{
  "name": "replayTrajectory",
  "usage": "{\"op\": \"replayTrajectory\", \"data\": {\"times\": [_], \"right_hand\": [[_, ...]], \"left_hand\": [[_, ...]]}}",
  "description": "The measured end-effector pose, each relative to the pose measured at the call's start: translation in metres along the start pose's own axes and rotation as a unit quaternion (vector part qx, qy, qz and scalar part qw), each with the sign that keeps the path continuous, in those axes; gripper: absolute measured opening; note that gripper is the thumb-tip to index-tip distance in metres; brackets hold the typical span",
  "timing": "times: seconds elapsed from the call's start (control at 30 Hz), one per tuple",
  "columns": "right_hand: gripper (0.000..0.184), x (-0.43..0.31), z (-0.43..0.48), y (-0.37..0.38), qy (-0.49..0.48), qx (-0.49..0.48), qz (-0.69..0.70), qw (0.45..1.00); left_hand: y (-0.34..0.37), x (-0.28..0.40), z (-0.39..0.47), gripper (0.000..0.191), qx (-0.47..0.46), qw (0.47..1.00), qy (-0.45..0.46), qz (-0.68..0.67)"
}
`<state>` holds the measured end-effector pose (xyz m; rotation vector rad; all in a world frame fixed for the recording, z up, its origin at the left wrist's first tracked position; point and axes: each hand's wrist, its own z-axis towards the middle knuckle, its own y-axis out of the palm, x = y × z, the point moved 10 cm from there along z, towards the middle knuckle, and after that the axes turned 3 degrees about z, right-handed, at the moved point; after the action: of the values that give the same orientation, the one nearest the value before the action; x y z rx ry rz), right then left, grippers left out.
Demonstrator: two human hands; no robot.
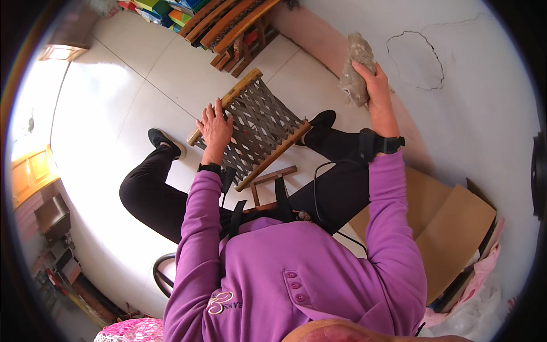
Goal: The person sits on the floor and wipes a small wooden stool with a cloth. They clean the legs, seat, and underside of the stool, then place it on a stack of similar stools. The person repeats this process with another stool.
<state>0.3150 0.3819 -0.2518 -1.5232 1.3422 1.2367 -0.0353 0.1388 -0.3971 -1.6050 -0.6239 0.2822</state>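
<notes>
Between my knees stands a folding stool whose seat (260, 122) is a lattice of grey woven straps strung between two wooden rails. My left hand (217, 130) lies palm down across the far-left wooden rail (248, 84), fingers slightly apart, with the thumb at the edge of the straps. Raised to the right, near the wall, my right hand (377, 92) grips a grey-brown, lumpy bundle (357, 68), its surface wrinkled like cloth or plastic. What is inside the bundle is hidden. Part of a brown wooden frame (273, 175) shows below the seat.
Slatted wooden furniture (239, 30) stands by the wall beyond the stool, near several colourful boxes (158, 8). An opened cardboard box (453, 231) is beside my right elbow. A black cable (316, 188) runs across my right thigh. The wall (461, 107) rises close at right.
</notes>
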Motion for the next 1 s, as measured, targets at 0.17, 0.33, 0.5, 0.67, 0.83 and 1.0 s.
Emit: {"op": "replayTrajectory", "data": {"times": [0.17,0.33,0.5,0.67,0.83,1.0], "right_hand": [[0.051,-0.009,0.0,0.002,-0.018,-0.024,-0.018,0.999],[0.051,-0.008,-0.002,0.009,-0.03,-0.054,-0.028,0.998],[0.051,-0.009,-0.007,0.008,-0.039,-0.05,-0.037,0.997],[0.05,-0.023,-0.012,0.005,-0.071,-0.031,-0.008,0.997],[0.051,-0.021,-0.016,0.003,-0.057,-0.033,-0.019,0.998],[0.049,-0.018,-0.016,0.003,-0.066,-0.027,-0.029,0.997]], "left_hand": [[-0.018,0.033,-0.043,0.074,0.024,0.997,0.065,-0.022],[0.014,0.078,-0.131,0.103,-0.221,0.966,0.133,-0.021],[0.022,0.091,-0.129,0.102,-0.18,0.966,0.159,0.094],[0.035,0.096,-0.119,0.087,-0.215,0.968,0.126,-0.01],[0.032,0.12,-0.11,0.089,-0.18,0.971,0.153,-0.023],[0.031,0.141,-0.088,0.09,-0.167,0.972,0.163,-0.001]]}}
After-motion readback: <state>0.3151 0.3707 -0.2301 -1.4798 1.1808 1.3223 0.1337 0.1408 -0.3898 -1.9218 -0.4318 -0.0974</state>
